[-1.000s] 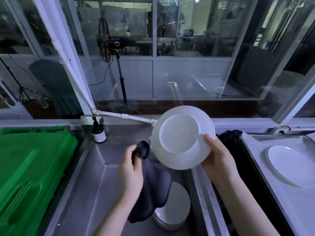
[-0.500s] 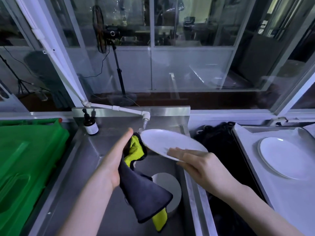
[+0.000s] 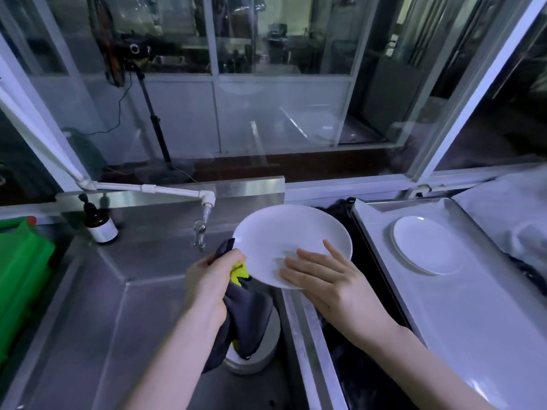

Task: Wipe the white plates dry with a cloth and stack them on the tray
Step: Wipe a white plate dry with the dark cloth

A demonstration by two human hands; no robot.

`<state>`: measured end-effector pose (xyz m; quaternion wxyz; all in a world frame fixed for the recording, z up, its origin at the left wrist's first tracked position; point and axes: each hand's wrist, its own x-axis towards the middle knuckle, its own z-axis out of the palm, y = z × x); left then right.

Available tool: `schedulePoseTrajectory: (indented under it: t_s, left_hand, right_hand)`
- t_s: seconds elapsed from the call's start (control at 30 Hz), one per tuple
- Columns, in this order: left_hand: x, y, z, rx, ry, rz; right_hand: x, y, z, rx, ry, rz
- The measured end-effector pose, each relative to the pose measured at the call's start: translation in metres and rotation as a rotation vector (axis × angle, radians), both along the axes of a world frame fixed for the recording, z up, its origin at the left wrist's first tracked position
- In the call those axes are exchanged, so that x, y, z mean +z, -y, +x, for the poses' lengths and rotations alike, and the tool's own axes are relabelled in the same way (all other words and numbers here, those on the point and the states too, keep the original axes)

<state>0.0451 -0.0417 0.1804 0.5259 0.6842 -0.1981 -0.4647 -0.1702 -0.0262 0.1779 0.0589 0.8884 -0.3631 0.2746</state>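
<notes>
A white plate (image 3: 284,235) is held face up over the sink's right side. My right hand (image 3: 328,276) grips its near edge, fingers spread on the top face. My left hand (image 3: 211,276) is closed on a grey and yellow cloth (image 3: 245,312) at the plate's left edge; the cloth hangs down below. Under the cloth, a stack of white plates (image 3: 263,353) rests in the sink, partly hidden. Another white plate (image 3: 426,244) lies on the metal tray (image 3: 473,321) at the right.
The steel sink (image 3: 103,306) has a white tap pipe (image 3: 165,189) and spout at its back. A brown bottle (image 3: 99,224) stands at the back left corner. A green crate (image 3: 20,276) sits at the left. Dark cloth (image 3: 355,247) lies between sink and tray.
The plate went from upright with its underside facing me to lying flat, face up. My left hand brought the cloth up to the plate's left edge. The view shifted downward.
</notes>
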Motion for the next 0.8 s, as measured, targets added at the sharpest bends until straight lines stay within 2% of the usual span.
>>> schedulePoseTrajectory:
  t_s: [0.1, 0.2, 0.27, 0.33, 0.4, 0.5, 0.8]
  left_hand:
    - [-0.004, 0.002, -0.016, 0.051, -0.054, 0.01]
    - [-0.008, 0.007, -0.024, 0.035, -0.088, -0.023]
    - [-0.01, 0.012, -0.028, 0.003, -0.107, -0.048]
    - [-0.01, 0.019, -0.036, -0.034, -0.123, -0.065]
    - [-0.011, 0.025, -0.047, -0.053, -0.115, -0.073]
    - [-0.014, 0.03, -0.068, -0.092, -0.107, -0.104]
    - [-0.019, 0.056, -0.14, -0.441, -0.09, -0.271]
  right_hand:
    - [0.0, -0.003, -0.006, -0.148, 0.042, -0.054]
    - [0.006, -0.005, -0.023, -0.316, 0.237, 0.149]
    - [0.011, -0.008, -0.041, -0.324, 0.52, 0.448]
    - [0.019, -0.011, -0.056, -0.31, 0.988, 0.762]
    - [0.021, -0.009, -0.066, -0.366, 1.292, 0.889]
    - [0.025, -0.005, -0.08, -0.521, 1.33, 0.808]
    - [0.001, 0.0, -0.162, -0.664, 1.496, 0.76]
